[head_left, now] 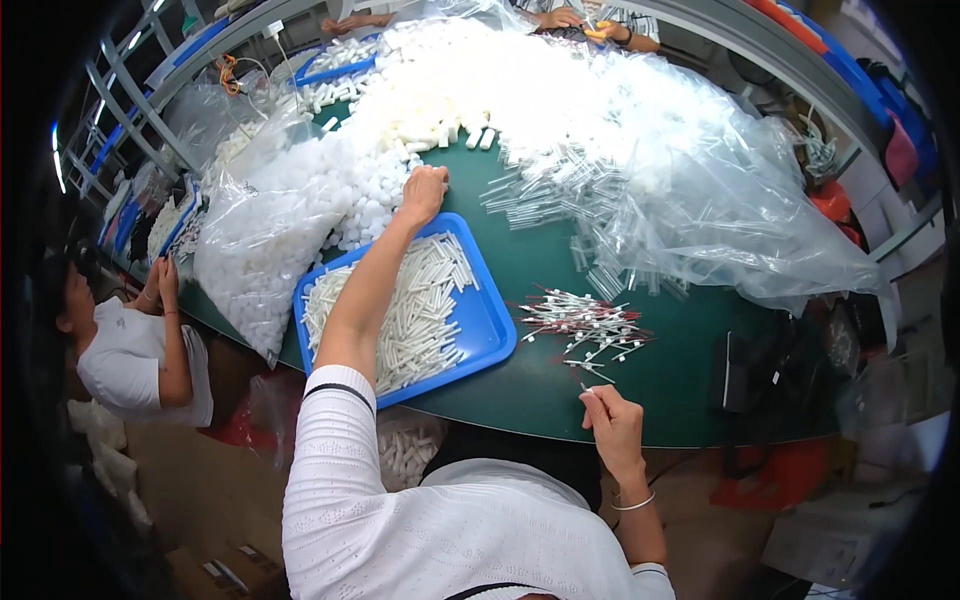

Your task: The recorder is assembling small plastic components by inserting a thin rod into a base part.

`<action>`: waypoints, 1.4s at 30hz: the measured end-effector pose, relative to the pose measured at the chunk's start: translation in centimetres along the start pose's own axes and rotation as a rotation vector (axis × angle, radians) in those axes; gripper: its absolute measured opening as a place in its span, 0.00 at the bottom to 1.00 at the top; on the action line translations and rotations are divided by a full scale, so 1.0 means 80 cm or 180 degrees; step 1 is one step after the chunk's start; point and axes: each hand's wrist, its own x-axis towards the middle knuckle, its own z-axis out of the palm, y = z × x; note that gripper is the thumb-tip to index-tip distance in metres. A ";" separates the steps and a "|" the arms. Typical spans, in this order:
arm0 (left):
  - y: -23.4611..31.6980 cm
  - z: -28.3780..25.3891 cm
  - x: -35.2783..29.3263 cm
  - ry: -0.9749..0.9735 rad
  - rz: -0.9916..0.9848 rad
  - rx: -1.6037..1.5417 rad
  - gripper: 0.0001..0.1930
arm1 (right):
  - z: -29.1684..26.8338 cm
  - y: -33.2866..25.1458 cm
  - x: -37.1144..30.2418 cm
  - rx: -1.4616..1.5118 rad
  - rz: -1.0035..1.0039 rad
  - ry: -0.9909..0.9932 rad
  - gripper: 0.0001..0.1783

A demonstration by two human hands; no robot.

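Observation:
My left arm stretches across a blue tray full of short white tubes. Beyond its far rim, my left hand is closed, fingers curled, beside a heap of small white caps; whatever it holds is hidden. At the near table edge, my right hand pinches a small, thin white stick, its tip just showing past the fingers. Just beyond that hand lies a loose pile of slim white sticks with red thin ends.
Clear plastic tubes spill from a big clear bag at the right. A bag of white caps stands left on the green table. A person works at the left; other hands show at the far side.

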 end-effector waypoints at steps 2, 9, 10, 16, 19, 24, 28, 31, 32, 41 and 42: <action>-0.006 0.003 -0.006 0.0252 0.0113 -0.0016 0.06 | 0.003 0.001 -0.005 0.0150 0.0010 0.0124 0.07; 0.046 -0.067 -0.033 -0.0152 -0.0824 -0.2410 0.09 | 0.008 -0.027 0.017 0.0465 -0.0424 0.0158 0.07; 0.064 -0.085 -0.058 -0.0370 -0.0982 -0.3640 0.11 | 0.006 -0.036 0.016 0.0615 -0.0340 0.0187 0.07; 0.194 -0.149 -0.254 -0.2516 -0.1694 -0.6102 0.16 | 0.013 -0.052 0.024 0.0676 -0.0593 0.0050 0.06; 0.211 -0.144 -0.290 -0.2497 -0.2009 -0.6531 0.16 | 0.019 -0.045 0.020 0.0578 -0.0592 -0.0054 0.05; 0.216 -0.146 -0.313 -0.2395 -0.2044 -0.6587 0.15 | 0.025 -0.036 0.009 0.0504 -0.0549 -0.0047 0.06; 0.214 -0.146 -0.320 -0.2237 -0.1894 -0.6391 0.14 | 0.024 -0.034 0.005 0.0332 -0.0568 -0.0033 0.05; 0.224 -0.153 -0.322 -0.1921 -0.1614 -0.5685 0.13 | 0.023 -0.039 0.004 0.0178 -0.0689 0.0001 0.04; 0.226 -0.153 -0.323 -0.1942 -0.1619 -0.5686 0.13 | 0.024 -0.041 0.004 0.0105 -0.0792 0.0032 0.04; 0.234 -0.134 -0.347 -0.1485 -0.1116 -0.6034 0.13 | 0.039 -0.037 0.003 0.0104 -0.1073 -0.0209 0.04; 0.237 -0.132 -0.352 -0.1250 -0.1027 -0.6113 0.13 | 0.043 -0.035 0.002 0.0104 -0.1078 -0.0227 0.04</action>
